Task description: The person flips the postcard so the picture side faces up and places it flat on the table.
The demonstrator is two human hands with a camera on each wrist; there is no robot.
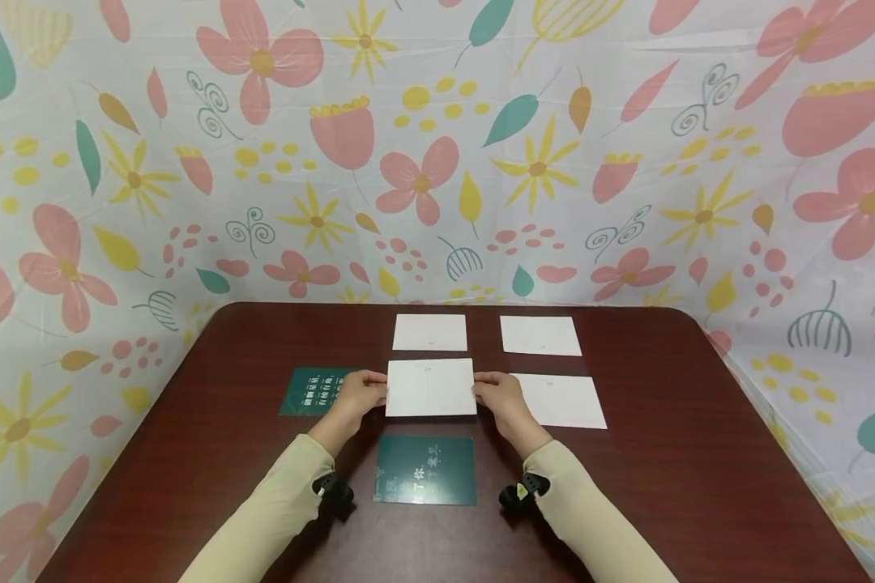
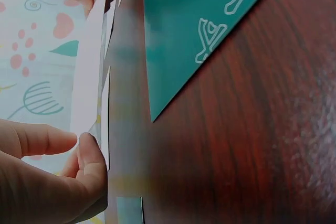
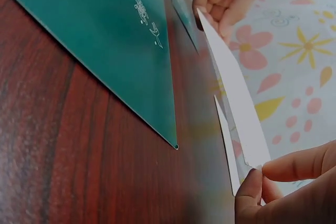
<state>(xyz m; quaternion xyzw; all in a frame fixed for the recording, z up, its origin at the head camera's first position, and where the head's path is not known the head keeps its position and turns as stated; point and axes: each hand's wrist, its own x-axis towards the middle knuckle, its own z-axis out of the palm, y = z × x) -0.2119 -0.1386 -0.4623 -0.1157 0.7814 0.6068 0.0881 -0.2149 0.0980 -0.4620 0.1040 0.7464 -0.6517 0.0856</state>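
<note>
A white card (image 1: 430, 389) is held between both hands, above the dark tabletop. My left hand (image 1: 360, 397) pinches its left edge, and the right hand (image 1: 505, 398) pinches the right edge. Both wrist views show the card nearly edge-on, with thumb and fingertips on its ends. Nearer to me, a green card (image 1: 426, 471) with white lettering lies flat on the table. Another green card (image 1: 308, 392) lies to the left, partly covered by my left hand. Beside the right hand rests a white card (image 1: 563, 401).
Two more white cards lie toward the back, one behind the held card (image 1: 430, 333) and one farther right (image 1: 540, 335). The brown wooden table (image 1: 189, 486) meets a floral cloth (image 1: 423, 178) at its far edge.
</note>
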